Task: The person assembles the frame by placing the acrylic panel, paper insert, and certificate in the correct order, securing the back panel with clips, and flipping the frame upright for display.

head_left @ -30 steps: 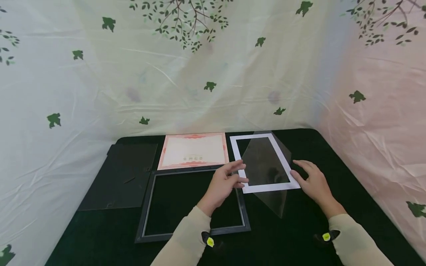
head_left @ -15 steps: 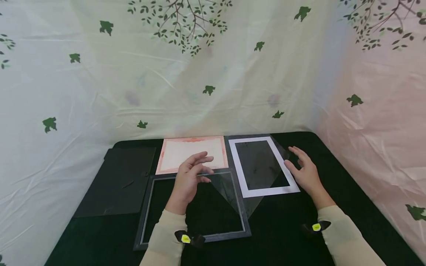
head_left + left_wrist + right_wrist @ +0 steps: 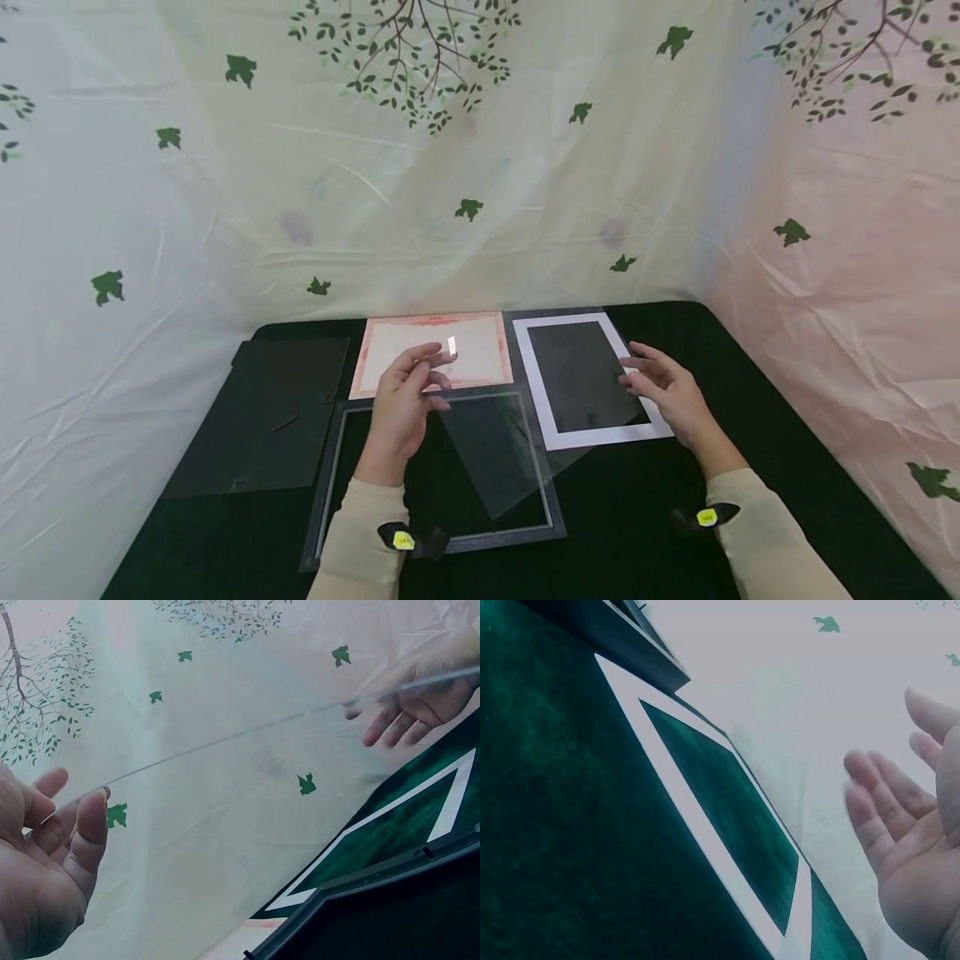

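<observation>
A clear transparent sheet (image 3: 487, 454) is held up in the air, tilted over the black picture frame (image 3: 552, 492). My left hand (image 3: 397, 417) pinches one edge of it between thumb and fingers; the sheet's thin edge (image 3: 225, 737) runs from those fingertips toward the other hand in the left wrist view. Close to the sheet's far side is my right hand (image 3: 678, 404), its fingers loosely bent and spread, with no clear grip on it. Below that hand lies a white mat board (image 3: 600, 437) with a rectangular opening. Most of the sheet's outline is hard to make out.
A certificate (image 3: 480, 350) with a pink-red border lies behind the frame. At the left is a dark backing board (image 3: 262, 425) with small clips. The dark green tablecloth (image 3: 630, 517) ends at a patterned curtain (image 3: 540, 250) behind.
My left hand has moved left with the clear sheet, drawing it off the mat board and over the frame. My right hand has lifted off the mat's edge and shifted slightly left.
</observation>
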Motion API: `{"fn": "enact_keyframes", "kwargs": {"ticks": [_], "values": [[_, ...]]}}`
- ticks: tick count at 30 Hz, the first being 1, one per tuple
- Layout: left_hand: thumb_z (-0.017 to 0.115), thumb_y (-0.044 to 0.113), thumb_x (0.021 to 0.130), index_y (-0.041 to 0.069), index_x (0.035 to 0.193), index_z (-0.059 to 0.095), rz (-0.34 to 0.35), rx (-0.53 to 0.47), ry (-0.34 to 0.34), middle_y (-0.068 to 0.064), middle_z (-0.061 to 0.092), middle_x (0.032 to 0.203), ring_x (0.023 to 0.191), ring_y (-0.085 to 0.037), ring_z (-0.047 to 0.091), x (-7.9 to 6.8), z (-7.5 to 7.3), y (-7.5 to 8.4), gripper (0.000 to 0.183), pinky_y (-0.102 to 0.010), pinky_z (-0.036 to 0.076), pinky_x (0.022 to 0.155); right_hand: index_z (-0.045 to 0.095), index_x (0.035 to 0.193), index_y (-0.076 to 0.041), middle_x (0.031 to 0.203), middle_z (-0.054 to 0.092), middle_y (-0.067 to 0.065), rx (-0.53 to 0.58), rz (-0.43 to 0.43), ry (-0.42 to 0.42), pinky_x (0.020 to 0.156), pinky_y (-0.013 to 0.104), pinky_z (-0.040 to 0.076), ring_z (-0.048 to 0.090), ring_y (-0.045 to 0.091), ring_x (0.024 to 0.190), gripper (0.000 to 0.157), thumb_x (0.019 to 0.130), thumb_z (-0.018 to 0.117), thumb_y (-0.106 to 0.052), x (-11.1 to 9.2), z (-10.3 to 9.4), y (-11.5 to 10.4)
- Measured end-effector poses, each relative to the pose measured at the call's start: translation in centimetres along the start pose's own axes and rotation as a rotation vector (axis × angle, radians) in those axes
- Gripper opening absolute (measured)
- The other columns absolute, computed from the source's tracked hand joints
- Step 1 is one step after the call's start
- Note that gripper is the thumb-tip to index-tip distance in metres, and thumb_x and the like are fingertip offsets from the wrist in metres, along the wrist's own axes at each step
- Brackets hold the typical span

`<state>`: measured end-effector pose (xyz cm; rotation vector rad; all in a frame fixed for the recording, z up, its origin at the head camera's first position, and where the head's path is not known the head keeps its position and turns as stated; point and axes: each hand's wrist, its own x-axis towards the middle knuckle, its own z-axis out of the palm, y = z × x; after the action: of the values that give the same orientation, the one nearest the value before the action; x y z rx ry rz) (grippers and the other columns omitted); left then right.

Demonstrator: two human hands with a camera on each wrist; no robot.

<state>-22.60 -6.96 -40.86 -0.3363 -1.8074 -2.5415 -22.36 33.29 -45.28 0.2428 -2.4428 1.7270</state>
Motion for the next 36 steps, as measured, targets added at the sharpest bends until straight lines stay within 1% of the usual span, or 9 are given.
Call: {"fn": "enact_keyframes", "kwargs": {"ticks": [3,7,13,16,21,27,30,32,36], "values": [[0.044,0.018,0.104,0.009,0.124,0.058,-0.033,-0.002,0.029,-0.018,0.062,0.121,0.076,-0.018,0.059,-0.2,0.0,-0.2,0.026,-0.026,0.053,0.059,0.041,0.146,-0.015,0.122,0.057,0.021,0.061,0.019,-0.030,0.075,0.024,0.054,0.066,0.017,0.087,0.055,0.095,0.062,-0.024,-0.5,0.2,-0.1],[0.045,0.019,0.104,0.019,0.129,0.057,-0.084,0.009,0.062,-0.014,0.063,0.121,0.078,-0.019,0.057,-0.4,-0.1,-0.4,0.028,-0.027,0.054,0.062,0.039,0.146,-0.013,0.108,0.057,0.013,0.181,0.057,-0.100,0.065,0.024,0.053,0.059,0.015,0.070,0.056,0.095,0.062,-0.016,-1.1,0.5,-0.3],[0.052,0.008,0.098,0.026,0.142,0.043,-0.079,0.076,0.032,-0.009,0.059,0.128,0.086,-0.019,0.054,-0.6,-0.3,-0.4,0.048,-0.027,0.053,0.071,0.026,0.151,-0.008,0.099,0.054,0.008,0.433,0.052,-0.396,0.061,0.022,0.050,0.054,0.012,0.066,0.057,0.098,0.048,0.002,-2.0,0.4,-0.9],[0.055,0.003,0.095,0.026,0.144,0.038,-0.070,0.078,0.020,-0.008,0.058,0.131,0.092,-0.020,0.057,-0.7,-0.3,-0.3,0.057,-0.030,0.052,0.079,0.025,0.151,-0.008,0.097,0.058,0.009,0.512,0.053,-0.497,0.063,0.023,0.052,0.057,0.013,0.067,0.057,0.099,0.044,0.004,-2.2,0.4,-1.5],[0.059,0.004,0.094,0.024,0.145,0.038,-0.061,0.075,0.032,-0.009,0.058,0.132,0.109,-0.021,0.059,-0.9,-0.2,-0.1,0.059,-0.035,0.050,0.090,0.025,0.150,-0.008,0.096,0.062,0.007,0.539,0.078,-0.522,0.059,0.022,0.052,0.057,0.011,0.062,0.055,0.100,0.044,0.002,-2.5,0.5,-2.0],[0.060,0.003,0.093,0.020,0.146,0.037,-0.058,0.106,0.041,-0.004,0.053,0.136,0.113,-0.023,0.059,-0.9,-0.3,0.4,0.060,-0.032,0.051,0.089,0.023,0.152,-0.009,0.132,0.054,0.009,0.519,0.091,-0.493,0.056,0.019,0.051,0.055,0.008,0.059,0.060,0.098,0.046,0.006,-2.8,0.8,-2.0],[0.059,0.006,0.094,0.019,0.146,0.036,-0.058,0.241,0.034,-0.002,0.047,0.140,0.109,-0.024,0.060,-1.0,-0.5,0.8,0.059,-0.034,0.052,0.089,0.024,0.152,-0.009,0.140,0.048,0.011,0.549,0.084,-0.476,0.057,0.019,0.051,0.057,0.008,0.059,0.061,0.098,0.046,0.006,-3.0,1.0,-2.2],[0.059,0.011,0.095,0.018,0.147,0.036,-0.049,0.402,0.014,-0.003,0.044,0.143,0.109,-0.024,0.058,-1.1,-0.8,1.1,0.058,-0.036,0.052,0.089,0.023,0.153,-0.009,0.142,0.047,0.013,0.576,0.064,-0.468,0.057,0.018,0.052,0.057,0.008,0.058,0.061,0.098,0.046,0.006,-3.3,1.3,-2.3],[0.059,0.018,0.096,0.018,0.147,0.035,-0.018,0.721,-0.035,-0.008,0.044,0.144,0.113,-0.028,0.054,-1.8,-2.5,1.4,0.057,-0.044,0.051,0.089,0.019,0.153,-0.007,0.142,0.046,0.015,0.591,0.018,-0.471,0.057,0.018,0.051,0.058,0.008,0.059,0.062,0.099,0.044,0.006,-3.8,2.8,-2.5]]}}
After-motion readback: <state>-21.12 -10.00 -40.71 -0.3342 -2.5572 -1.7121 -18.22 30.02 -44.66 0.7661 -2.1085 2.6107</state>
